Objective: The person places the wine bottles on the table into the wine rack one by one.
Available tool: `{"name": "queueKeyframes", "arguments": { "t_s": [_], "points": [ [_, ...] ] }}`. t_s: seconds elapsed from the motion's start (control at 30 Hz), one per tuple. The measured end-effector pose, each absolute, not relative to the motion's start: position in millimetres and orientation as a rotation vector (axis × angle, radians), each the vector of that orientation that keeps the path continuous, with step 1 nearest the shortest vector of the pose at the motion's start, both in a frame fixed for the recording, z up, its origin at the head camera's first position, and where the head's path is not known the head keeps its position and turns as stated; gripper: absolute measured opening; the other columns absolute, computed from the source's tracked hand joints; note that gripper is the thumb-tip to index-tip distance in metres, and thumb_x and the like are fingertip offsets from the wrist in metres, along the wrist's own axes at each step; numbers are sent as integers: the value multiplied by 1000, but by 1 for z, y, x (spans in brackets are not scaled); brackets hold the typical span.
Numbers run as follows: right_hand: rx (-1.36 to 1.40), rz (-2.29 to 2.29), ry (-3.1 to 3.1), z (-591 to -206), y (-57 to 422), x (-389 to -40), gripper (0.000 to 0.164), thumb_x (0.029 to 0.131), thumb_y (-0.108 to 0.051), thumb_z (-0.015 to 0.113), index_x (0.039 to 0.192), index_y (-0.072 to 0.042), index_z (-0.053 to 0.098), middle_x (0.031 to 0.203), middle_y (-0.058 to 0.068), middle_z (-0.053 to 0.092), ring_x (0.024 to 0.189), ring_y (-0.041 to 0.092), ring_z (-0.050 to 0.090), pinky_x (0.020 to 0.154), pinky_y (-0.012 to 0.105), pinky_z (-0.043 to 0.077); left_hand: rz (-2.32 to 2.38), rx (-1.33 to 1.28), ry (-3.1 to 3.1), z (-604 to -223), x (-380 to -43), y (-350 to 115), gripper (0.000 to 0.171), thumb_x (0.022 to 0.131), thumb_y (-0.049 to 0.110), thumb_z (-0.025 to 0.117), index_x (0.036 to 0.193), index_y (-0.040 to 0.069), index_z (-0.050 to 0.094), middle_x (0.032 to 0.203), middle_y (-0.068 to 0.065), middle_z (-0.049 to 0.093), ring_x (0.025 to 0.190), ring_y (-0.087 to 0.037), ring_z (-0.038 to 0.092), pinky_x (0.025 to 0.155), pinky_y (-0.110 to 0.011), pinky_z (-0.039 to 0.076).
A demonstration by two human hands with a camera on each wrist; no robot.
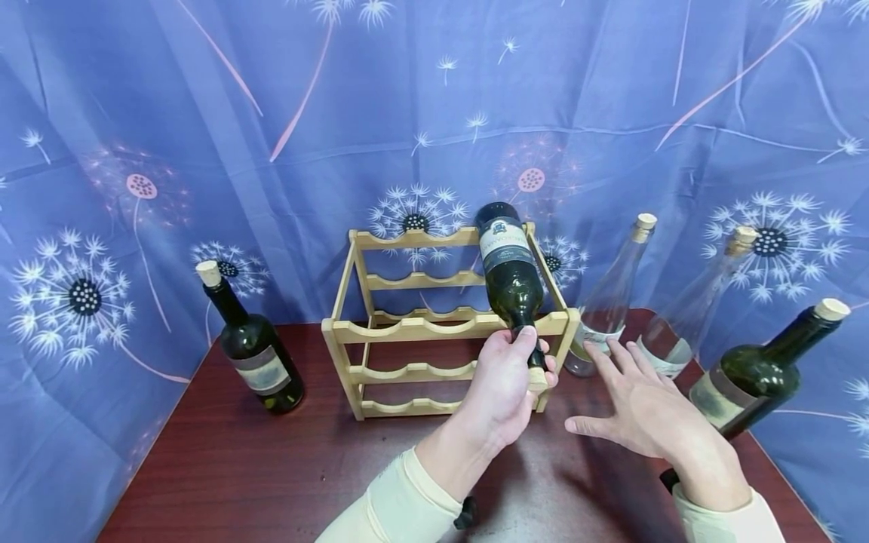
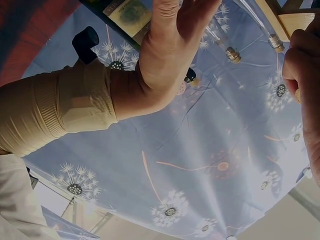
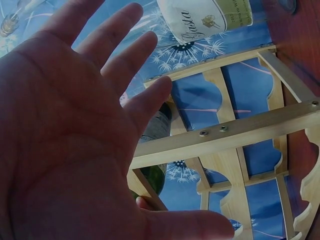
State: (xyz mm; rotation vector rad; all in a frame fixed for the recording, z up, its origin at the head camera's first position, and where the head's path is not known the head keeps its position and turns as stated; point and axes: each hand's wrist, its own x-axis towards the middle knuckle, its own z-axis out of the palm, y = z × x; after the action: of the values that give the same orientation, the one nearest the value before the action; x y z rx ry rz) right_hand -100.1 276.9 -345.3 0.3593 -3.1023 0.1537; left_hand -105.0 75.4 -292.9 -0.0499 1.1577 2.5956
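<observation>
My left hand (image 1: 498, 385) grips the neck of a dark green wine bottle (image 1: 514, 283), just behind its cork (image 1: 537, 378). That bottle lies tilted over the top tier at the right end of a wooden wine rack (image 1: 414, 329), its base pointing to the back. To the right, my right hand (image 1: 645, 411) is held out with fingers spread and nothing in it; the right wrist view shows its bare palm (image 3: 75, 135). Its fingertips overlap the lower part of a clear corked bottle (image 1: 614, 290) in the head view.
Another clear corked bottle (image 1: 692, 324) and a dark green corked bottle (image 1: 767, 366) stand on the right. A further dark green bottle (image 1: 261, 358) stands left of the rack on the reddish-brown table (image 1: 271, 467). A blue dandelion-print curtain (image 1: 380, 98) hangs close behind.
</observation>
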Motion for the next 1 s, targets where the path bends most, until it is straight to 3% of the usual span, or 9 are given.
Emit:
{"name": "queueKeyframes", "arguments": {
  "t_s": [0.4,1.0],
  "points": [
    [326,153,-3140,-344,277,-100,121,64,-90,47,156,-19,10,151,30,18,136,53,13,94,76,21,2564,-68,1078,-298,-109,73,24,101,18,49,108,-5,51,82,-6,52,63,-13,49,55,-18,42],
    [362,164,-3110,-344,275,-101,120,65,-89,47,155,-18,11,152,27,18,136,53,15,95,75,21,2537,-52,1032,-304,-116,69,29,99,21,53,111,-5,50,86,-8,52,67,-16,52,57,-19,45]
  ]
}}
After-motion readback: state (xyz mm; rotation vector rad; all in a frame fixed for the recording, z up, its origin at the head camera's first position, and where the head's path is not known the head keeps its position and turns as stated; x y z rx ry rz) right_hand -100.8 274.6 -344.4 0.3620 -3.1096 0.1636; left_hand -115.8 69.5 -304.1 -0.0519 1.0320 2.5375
